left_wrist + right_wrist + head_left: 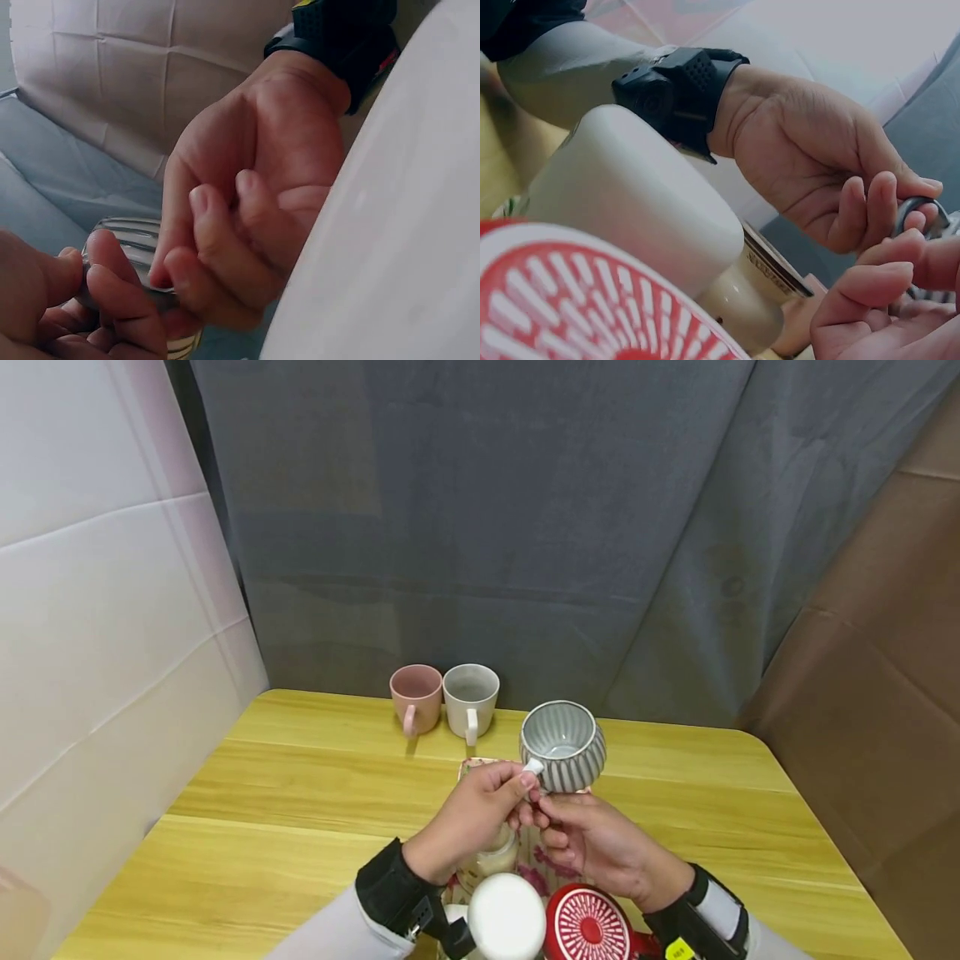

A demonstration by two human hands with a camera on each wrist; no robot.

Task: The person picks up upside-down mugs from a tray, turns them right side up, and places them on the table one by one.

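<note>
A yellow wooden bench (315, 793) carries a pink mug (416, 697) and white mug (470, 699) behind a raised grey ribbed cup (563, 758). The left hand (472, 818) pinches its handle on the cup's left; the right hand (600, 847) curls underneath, supporting it.

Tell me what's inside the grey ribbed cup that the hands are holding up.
The grey ribbed cup looks empty: its pale glazed inside shows down to the bottom. The left hand and right hand cover only its handle and underside.
</note>
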